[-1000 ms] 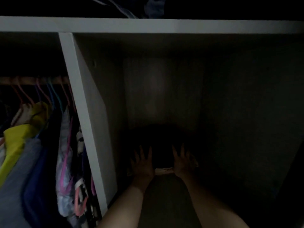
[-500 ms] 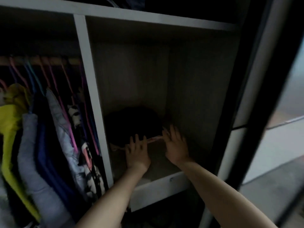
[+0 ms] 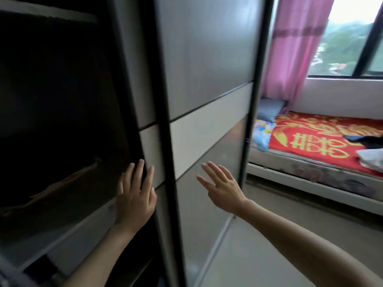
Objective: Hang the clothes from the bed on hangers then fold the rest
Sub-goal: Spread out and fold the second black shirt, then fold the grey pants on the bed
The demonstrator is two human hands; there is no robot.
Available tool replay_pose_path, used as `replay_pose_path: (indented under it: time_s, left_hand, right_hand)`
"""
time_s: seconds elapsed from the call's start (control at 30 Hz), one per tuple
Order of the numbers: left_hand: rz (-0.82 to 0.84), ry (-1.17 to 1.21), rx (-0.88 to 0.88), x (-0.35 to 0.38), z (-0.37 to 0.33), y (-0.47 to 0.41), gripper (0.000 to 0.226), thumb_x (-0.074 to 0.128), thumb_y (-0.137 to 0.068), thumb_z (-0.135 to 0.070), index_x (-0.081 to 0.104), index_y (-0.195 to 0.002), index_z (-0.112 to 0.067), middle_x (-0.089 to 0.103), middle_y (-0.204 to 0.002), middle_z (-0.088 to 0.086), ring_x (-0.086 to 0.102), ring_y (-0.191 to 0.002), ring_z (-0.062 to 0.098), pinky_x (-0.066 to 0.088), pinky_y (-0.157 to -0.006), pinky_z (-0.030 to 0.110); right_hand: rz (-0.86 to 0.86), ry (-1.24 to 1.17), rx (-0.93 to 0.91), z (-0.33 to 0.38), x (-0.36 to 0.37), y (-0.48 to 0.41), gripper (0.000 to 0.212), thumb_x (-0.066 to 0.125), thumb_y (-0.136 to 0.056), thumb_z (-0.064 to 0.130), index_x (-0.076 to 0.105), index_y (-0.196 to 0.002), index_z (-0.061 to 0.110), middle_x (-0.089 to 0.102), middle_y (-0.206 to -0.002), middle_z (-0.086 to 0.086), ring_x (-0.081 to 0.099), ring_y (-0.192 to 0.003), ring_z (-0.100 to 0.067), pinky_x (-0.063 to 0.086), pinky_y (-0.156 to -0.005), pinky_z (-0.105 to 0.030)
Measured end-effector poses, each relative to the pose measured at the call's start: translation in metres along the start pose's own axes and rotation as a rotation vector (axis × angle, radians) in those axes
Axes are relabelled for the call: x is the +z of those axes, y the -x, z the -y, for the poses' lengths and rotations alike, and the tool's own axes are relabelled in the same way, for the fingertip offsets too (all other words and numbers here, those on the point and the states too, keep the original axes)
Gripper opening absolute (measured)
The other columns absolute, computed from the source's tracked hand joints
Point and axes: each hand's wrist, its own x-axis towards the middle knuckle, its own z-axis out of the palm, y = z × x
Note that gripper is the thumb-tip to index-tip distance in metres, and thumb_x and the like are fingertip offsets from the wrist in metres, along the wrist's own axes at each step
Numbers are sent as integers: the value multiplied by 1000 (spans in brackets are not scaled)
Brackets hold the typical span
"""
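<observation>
Off the shelf (image 3: pixel 68 237) now, left hand (image 3: pixel 134 199) and right hand (image 3: pixel 221 187) spread empty by wardrobe door (image 3: pixel 207 79), bed (image 3: pixel 310 168) beyond.

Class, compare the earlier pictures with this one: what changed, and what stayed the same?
Both hands came off the dark bundle on the wardrobe shelf and drew out: the left hand and right hand now hover by the sliding door. The view swung right to the bed. Both stay open, holding nothing.
</observation>
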Motion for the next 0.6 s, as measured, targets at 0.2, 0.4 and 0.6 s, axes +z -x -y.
replay_pose_path:
  time_s: [0.2, 0.4, 0.6]
  left_hand:
    - [116, 376, 143, 56, -174, -19, 46, 38, -79, -18, 42, -125, -11, 56, -127, 24, 39, -120, 32, 46, -85, 49]
    - [396, 678, 236, 76, -391, -22, 52, 37, -73, -21, 59, -116, -3, 61, -119, 25, 55, -112, 40, 50, -77, 56]
    - [595, 820, 430, 79, -531, -1, 51, 62, -56, -12, 69, -106, -1, 64, -114, 22, 62, -102, 43, 51, -73, 55]
  right_hand:
    - [139, 85, 305, -91, -45, 166, 40, 71, -57, 14, 75, -97, 17, 66, -113, -17, 64, -105, -33, 55, -81, -44]
    - [187, 239, 635, -161, -120, 342, 52, 84, -44, 11, 75, -95, 13, 67, -110, -18, 65, -103, -34, 53, -83, -44]
    - [300, 378, 940, -180, -176, 467, 55, 86, -44, 15, 73, -98, 15, 66, -112, -15, 63, -106, -31, 52, -86, -39]
